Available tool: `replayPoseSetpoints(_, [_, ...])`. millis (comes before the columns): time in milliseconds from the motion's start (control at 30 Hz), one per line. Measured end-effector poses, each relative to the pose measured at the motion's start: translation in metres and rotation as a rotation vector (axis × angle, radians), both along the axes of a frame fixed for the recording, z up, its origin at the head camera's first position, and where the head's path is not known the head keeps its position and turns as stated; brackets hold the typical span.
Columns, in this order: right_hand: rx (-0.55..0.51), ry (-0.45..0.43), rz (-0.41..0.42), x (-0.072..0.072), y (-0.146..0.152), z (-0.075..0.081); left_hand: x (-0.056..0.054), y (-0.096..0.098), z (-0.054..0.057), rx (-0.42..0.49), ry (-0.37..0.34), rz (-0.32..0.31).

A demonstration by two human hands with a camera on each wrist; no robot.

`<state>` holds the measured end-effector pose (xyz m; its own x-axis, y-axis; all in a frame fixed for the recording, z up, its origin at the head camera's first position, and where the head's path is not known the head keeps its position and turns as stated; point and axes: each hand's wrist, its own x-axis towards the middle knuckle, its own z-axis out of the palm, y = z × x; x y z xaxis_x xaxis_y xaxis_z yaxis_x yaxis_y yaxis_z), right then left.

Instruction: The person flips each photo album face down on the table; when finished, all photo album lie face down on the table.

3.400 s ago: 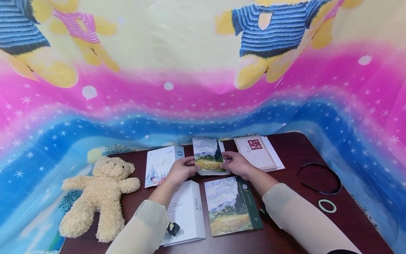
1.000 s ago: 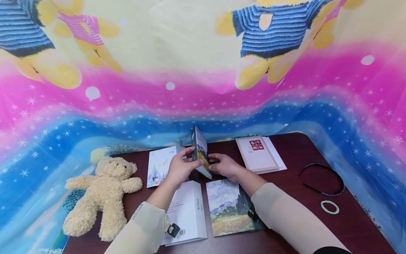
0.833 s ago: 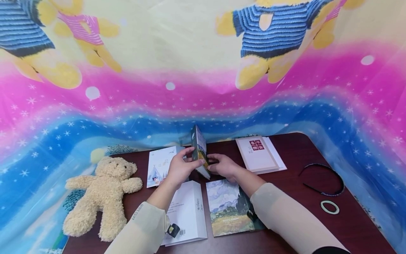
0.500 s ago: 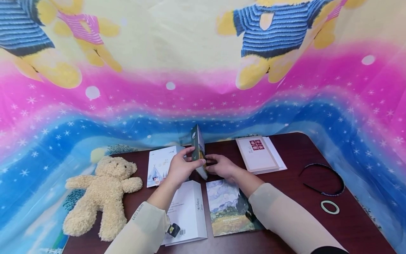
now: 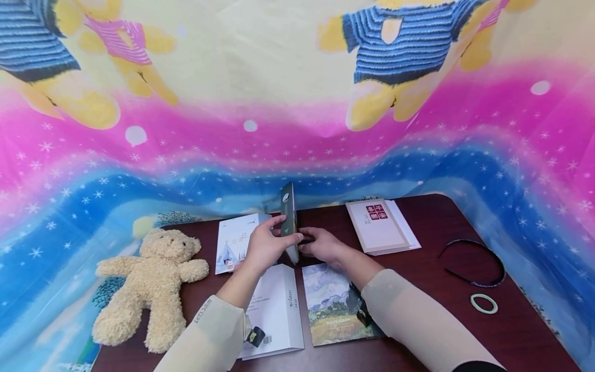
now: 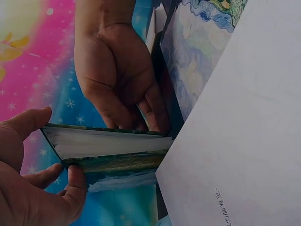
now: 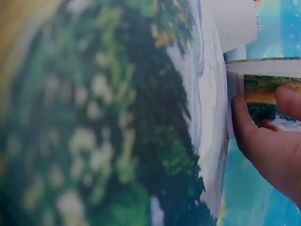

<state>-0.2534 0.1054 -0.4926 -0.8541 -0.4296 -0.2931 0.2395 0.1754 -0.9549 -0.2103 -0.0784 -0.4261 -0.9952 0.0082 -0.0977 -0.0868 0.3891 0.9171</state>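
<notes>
A small photo album [image 5: 288, 206] stands upright on the table, its dark green spine turned towards me in the head view. My left hand [image 5: 266, 247] grips the spine side between thumb and fingers. On the other side my right hand [image 5: 327, 246] has bent fingers on the painted cover and the open-side edge. White pages [image 6: 108, 143] show between the covers in the left wrist view. Below lies a larger photo album box [image 5: 332, 305] with the same painting, partly under my right forearm. A white box [image 5: 274, 315] with a spine label lies beneath my left wrist.
A white illustrated album [image 5: 234, 240] lies behind my left hand, a pale one with red characters [image 5: 377, 227] at the back right. A teddy bear [image 5: 155, 287] is at left. A headband [image 5: 497, 268] and a pale green ring [image 5: 483, 304] lie at right.
The small photo album has turned from its painted cover facing me to its green spine facing me. My left hand has shifted onto the spine side; my right hand has moved left with the cover.
</notes>
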Motion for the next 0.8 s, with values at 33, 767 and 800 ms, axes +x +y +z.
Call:
replayPoseSetpoints(33, [0.0,-0.001,0.006,0.0,0.001,0.001,0.0,0.0,0.0,-0.005,0.001,-0.001])
replayPoseSetpoints(767, [-0.084,0.046,-0.06,-0.019,0.014,0.038,-0.001,0.003,0.001,-0.046,0.023,-0.008])
replayPoseSetpoints(800, [-0.09,0.044,-0.065,-0.02,0.014,0.039,-0.001,0.004,0.001,-0.042,0.026,-0.012])
